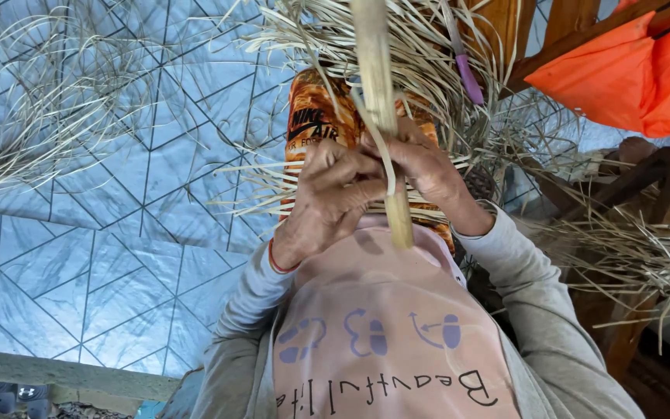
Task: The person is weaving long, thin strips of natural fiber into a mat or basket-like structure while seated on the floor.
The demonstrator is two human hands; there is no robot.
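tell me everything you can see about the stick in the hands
The stick is a pale tan, round rod that looks like cane or bamboo, smooth and unbroken. It runs nearly upright through the picture, from the top edge down to a blunt cut end by the chest. The left hand and right hand both grip its lower part. A thin pale strip curves across it between the fingers.

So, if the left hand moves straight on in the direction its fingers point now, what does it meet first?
The left hand points its fingers toward the pale stick and the right hand, which it already touches. It would likely press into the stick first, though depth is hard to judge.
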